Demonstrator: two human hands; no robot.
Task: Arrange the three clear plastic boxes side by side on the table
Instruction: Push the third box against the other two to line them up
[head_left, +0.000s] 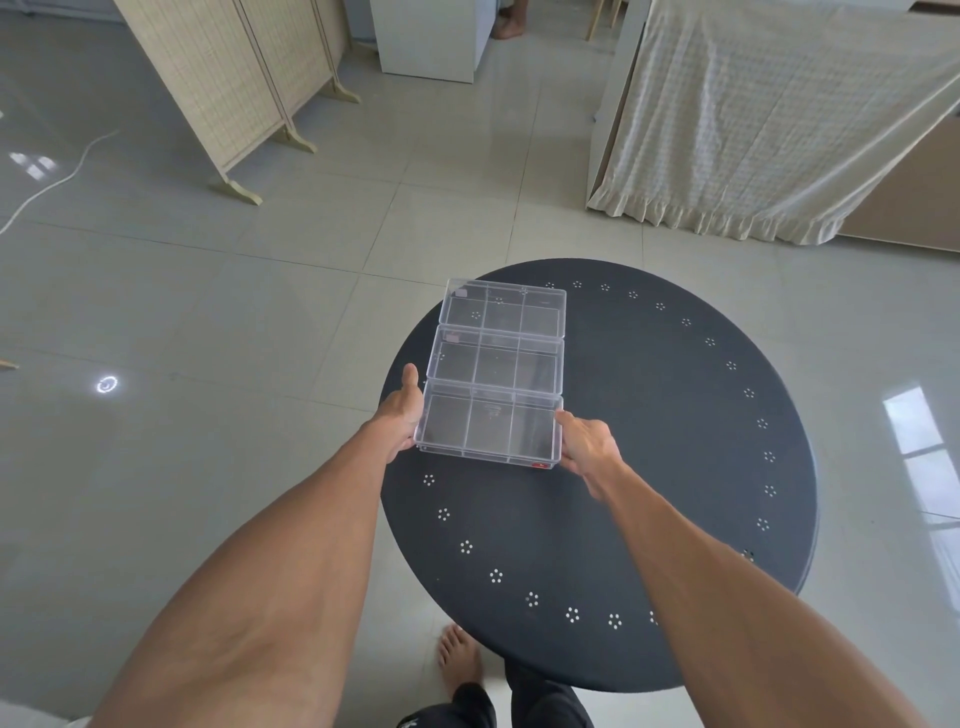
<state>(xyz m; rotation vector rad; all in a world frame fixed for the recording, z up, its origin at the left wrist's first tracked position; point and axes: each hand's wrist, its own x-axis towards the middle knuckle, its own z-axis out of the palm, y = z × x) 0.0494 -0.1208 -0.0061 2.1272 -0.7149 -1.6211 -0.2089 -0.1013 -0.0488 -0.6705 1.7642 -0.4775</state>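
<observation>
Three clear plastic boxes with inner dividers lie in a row, long sides touching, on the left part of the round black table (649, 441). The far box (501, 306) sits by the table's back edge, the middle box (496, 361) behind the near box (488, 428). My left hand (402, 410) grips the near box's left end, thumb pointing up along the side. Against its right end presses my right hand (587, 441), fingers curled at the corner with a red label. Both hands hold this box.
The table has a ring of small white dot clusters near its rim. Around it is tiled floor. A folding screen (234, 78) stands at the back left, a cloth-draped frame (753, 119) at the back right. My bare foot (457, 654) shows below the table.
</observation>
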